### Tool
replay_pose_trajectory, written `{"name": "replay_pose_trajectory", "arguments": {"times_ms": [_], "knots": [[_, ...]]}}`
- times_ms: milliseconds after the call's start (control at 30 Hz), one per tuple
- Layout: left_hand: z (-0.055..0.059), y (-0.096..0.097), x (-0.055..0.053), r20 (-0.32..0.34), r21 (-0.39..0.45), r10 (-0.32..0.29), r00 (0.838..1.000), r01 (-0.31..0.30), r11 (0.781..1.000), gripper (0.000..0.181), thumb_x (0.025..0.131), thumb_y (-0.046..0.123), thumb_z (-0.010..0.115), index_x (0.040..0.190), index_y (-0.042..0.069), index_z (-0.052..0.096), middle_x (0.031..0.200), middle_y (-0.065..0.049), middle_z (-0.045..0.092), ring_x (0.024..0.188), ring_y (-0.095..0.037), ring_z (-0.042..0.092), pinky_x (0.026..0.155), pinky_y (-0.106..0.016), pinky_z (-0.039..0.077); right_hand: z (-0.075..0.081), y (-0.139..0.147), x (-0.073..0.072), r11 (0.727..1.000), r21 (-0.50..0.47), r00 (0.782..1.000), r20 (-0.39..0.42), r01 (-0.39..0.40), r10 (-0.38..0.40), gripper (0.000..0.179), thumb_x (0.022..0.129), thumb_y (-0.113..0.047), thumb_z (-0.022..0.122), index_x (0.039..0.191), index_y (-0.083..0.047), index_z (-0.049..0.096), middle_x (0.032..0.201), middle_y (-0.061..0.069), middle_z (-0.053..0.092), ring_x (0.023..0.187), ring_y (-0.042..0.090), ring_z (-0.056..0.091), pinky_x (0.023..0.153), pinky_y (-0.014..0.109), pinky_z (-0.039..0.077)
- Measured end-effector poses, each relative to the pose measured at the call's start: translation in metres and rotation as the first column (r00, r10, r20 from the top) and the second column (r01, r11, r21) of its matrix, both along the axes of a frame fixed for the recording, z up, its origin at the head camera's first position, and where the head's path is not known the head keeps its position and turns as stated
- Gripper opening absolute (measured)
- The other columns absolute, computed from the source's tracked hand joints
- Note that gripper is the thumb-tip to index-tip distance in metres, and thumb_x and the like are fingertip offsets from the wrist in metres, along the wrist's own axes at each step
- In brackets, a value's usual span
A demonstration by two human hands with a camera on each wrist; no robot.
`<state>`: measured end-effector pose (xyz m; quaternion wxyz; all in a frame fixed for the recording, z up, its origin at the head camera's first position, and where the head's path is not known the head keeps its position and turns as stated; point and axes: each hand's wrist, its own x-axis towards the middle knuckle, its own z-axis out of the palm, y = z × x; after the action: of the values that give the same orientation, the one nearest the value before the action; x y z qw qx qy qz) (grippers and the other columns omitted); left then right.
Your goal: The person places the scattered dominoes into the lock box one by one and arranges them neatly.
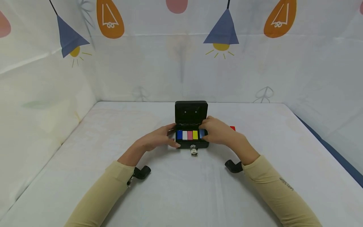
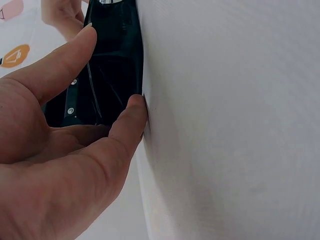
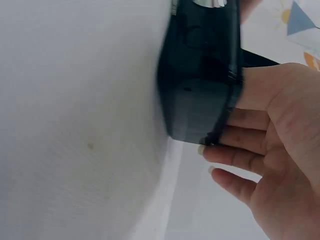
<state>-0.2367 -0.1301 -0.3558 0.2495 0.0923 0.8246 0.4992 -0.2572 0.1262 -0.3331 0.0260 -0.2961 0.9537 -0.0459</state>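
A small black cash box (image 1: pixel 185 145) sits on the white table with its lid (image 1: pixel 191 112) raised. In it stands a row of coloured blocks: blue (image 1: pixel 180 135), white (image 1: pixel 185 135), pink (image 1: pixel 190 135), yellow (image 1: pixel 195 135) and light blue (image 1: pixel 202 133). My left hand (image 1: pixel 160 137) holds the box's left end, thumb at the front corner and fingers toward the back. With thumb and forefinger, my right hand (image 1: pixel 216 130) pinches the light blue block at the right end, partly hiding it. Its other fingers (image 3: pixel 235 157) extend behind the box's side in the right wrist view.
Keys (image 1: pixel 194 151) hang from the lock at the box's front. A red piece (image 1: pixel 233 128) lies on the table behind my right hand, mostly hidden. White cloth walls (image 1: pixel 141 69) with printed lamps enclose the table's back and sides. Black wrist cameras (image 1: pixel 142 172) sit below both hands.
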Motion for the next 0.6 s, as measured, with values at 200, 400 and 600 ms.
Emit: {"name": "replay_pose_trajectory", "arguments": {"times_ms": [200, 400, 600], "knots": [[0.0003, -0.0007, -0.0003, -0.001, 0.003, -0.006, 1.000, 0.006, 1.000, 0.104, 0.082, 0.016, 0.080, 0.161, 0.016, 0.013, 0.168, -0.004, 0.017, 0.156, -0.025, 0.014, 0.125, -0.051, 0.019, -0.0048, -0.0014, -0.0007, 1.000, 0.012, 1.000, -0.003, 0.004, -0.004, 0.042, 0.086, -0.024, 0.076, 0.123, -0.007, 0.070, 0.120, 0.010, 0.069, 0.105, 0.024, 0.053, 0.091, 0.039, 0.053], [-0.0003, -0.0016, -0.0017, 0.000, 0.011, -0.013, 1.000, 0.013, 1.000, 0.104, 0.081, 0.017, 0.081, 0.161, 0.017, 0.013, 0.168, -0.003, 0.017, 0.156, -0.025, 0.014, 0.125, -0.052, 0.018, -0.0060, -0.0024, -0.0003, 1.000, 0.009, 1.000, -0.011, -0.007, 0.007, 0.042, 0.086, -0.027, 0.077, 0.124, -0.008, 0.070, 0.122, 0.010, 0.069, 0.109, 0.026, 0.054, 0.093, 0.040, 0.053], [-0.0007, -0.0012, -0.0011, -0.006, 0.004, -0.012, 1.000, 0.012, 1.000, 0.104, 0.082, 0.017, 0.081, 0.161, 0.016, 0.013, 0.168, -0.004, 0.017, 0.156, -0.025, 0.014, 0.125, -0.050, 0.019, -0.0089, -0.0033, -0.0007, 1.000, 0.003, 1.000, -0.024, -0.008, 0.008, 0.043, 0.087, -0.026, 0.077, 0.126, -0.009, 0.069, 0.126, 0.011, 0.068, 0.114, 0.028, 0.054, 0.096, 0.041, 0.054]]}}
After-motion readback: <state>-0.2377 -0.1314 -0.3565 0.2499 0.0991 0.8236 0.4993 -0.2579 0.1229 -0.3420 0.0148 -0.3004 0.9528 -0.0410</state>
